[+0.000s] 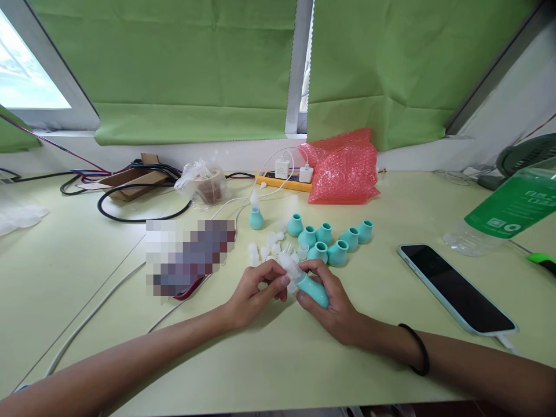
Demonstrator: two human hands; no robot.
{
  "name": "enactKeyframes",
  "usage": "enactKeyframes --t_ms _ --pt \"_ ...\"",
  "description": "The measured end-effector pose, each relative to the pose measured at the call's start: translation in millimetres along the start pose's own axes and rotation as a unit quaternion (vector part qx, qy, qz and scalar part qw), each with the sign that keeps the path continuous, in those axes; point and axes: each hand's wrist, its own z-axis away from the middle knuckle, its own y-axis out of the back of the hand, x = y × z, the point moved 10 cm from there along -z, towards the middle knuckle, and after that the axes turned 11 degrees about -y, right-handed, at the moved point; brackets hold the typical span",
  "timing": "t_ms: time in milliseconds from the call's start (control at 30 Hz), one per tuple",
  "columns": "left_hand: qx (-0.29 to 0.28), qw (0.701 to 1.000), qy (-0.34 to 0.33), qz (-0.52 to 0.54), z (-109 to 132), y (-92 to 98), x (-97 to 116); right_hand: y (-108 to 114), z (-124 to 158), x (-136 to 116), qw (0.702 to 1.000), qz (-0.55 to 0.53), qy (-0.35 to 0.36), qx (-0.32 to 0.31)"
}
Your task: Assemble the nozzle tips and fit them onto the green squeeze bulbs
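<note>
My right hand [330, 307] is closed around a teal rubber bulb [313, 289] lying sideways above the pale green table [278, 359]. My left hand [256, 292] pinches the clear plastic tip [289, 265] at the bulb's mouth. Just beyond my fingers lie several loose clear tips [271, 246] and a cluster of several teal bulbs [330, 237]. One bulb with a tip fitted [256, 215] stands upright further back.
A phone [456, 289] lies face up at the right, with a green-labelled bottle [504, 211] behind it. At the back are pink bubble wrap [343, 168], a yellow power strip [284, 179] with chargers, a bagged tape roll [204, 185], a cardboard box [130, 180] and cables. A pixelated object [186, 258] lies left of my hands.
</note>
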Motion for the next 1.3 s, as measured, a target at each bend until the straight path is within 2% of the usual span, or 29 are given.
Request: enactKeyframes --t_ms 167,267,533,833,1100,1300 --pt "-0.001 0.981 0.080 0.179 -5.1 -7.6 -20.8 5.1 -2.5 0.2 0.998 0.044 -0.004 0.042" --pt "-0.005 0.968 0.107 0.225 -7.7 -9.2 -28.3 5.7 -3.1 1.1 0.997 0.056 -0.012 0.048" --pt "0.014 0.960 0.153 0.236 -6.7 -2.3 -36.6 5.8 -1.0 1.0 0.996 0.072 -0.014 0.055" --pt "0.005 0.953 0.155 0.261 -5.7 -3.7 -36.2 4.6 0.7 1.3 0.993 0.102 -0.005 0.059" --pt "-0.024 0.937 0.182 0.296 -6.9 -8.2 -32.7 2.8 5.4 -16.7 0.978 0.153 0.099 0.105" --pt "-0.017 0.938 0.184 0.294 -7.7 -7.1 -30.6 5.4 6.8 -18.8 0.966 0.183 0.126 0.134"
